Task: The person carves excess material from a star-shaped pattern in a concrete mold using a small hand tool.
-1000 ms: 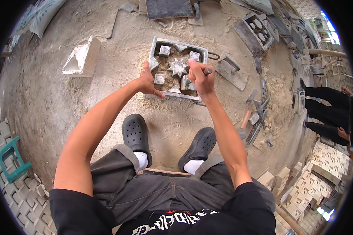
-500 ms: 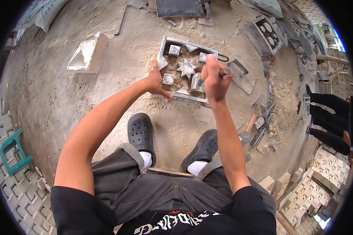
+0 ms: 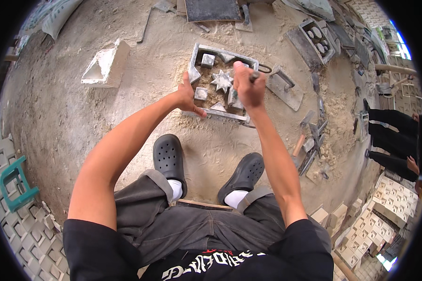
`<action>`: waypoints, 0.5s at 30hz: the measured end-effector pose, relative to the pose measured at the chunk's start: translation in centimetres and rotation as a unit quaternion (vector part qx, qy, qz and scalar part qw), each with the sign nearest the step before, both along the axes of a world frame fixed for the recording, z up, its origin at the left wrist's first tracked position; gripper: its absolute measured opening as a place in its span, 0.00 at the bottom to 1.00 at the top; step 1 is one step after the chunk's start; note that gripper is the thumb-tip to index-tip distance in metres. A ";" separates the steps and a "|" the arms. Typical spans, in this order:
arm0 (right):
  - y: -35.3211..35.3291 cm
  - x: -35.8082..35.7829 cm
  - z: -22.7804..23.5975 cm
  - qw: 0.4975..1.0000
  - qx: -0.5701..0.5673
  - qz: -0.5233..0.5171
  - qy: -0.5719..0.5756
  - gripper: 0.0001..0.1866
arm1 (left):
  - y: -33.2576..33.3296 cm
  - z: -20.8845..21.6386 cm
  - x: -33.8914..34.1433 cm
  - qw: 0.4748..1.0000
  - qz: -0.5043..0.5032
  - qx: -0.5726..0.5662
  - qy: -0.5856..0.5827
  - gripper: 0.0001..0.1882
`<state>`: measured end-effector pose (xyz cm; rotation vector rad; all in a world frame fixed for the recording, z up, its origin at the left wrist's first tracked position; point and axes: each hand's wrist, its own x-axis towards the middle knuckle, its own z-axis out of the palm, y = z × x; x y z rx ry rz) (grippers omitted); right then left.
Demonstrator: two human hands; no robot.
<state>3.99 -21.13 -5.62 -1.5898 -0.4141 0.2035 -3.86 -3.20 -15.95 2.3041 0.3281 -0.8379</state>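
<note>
Grey, dust-caked walls shape the rectangular frame (image 3: 215, 50) between my hands. My left hand (image 3: 186, 97) is spread, thumb and fingers braced along its near-left corner. My right hand (image 3: 249, 89) curls tightly around a dark, round-ended handle (image 3: 254, 76), over the frame's right side. Between both hands sits a spiky star (image 3: 222, 81); beyond my right lies a flat, rough trowel (image 3: 291, 96).

White and red lettering (image 3: 211, 264) on black T-shirt (image 3: 295, 255); faint print (image 3: 44, 16) on pale sack (image 3: 61, 18) illegible.
</note>
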 end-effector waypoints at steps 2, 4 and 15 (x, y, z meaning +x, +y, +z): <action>-0.4 -0.4 1.4 0.999 0.007 -0.025 -0.035 0.27 | -0.3 0.6 0.0 1.000 0.006 0.002 -0.001 0.87; -0.7 -0.7 1.5 0.996 0.006 -0.034 -0.079 0.27 | -0.4 0.6 -0.1 1.000 0.009 -0.001 -0.001 0.87; -1.3 -0.2 -2.5 1.000 0.003 -0.002 0.002 0.25 | -0.8 -0.2 0.5 1.000 0.019 -0.003 0.010 0.87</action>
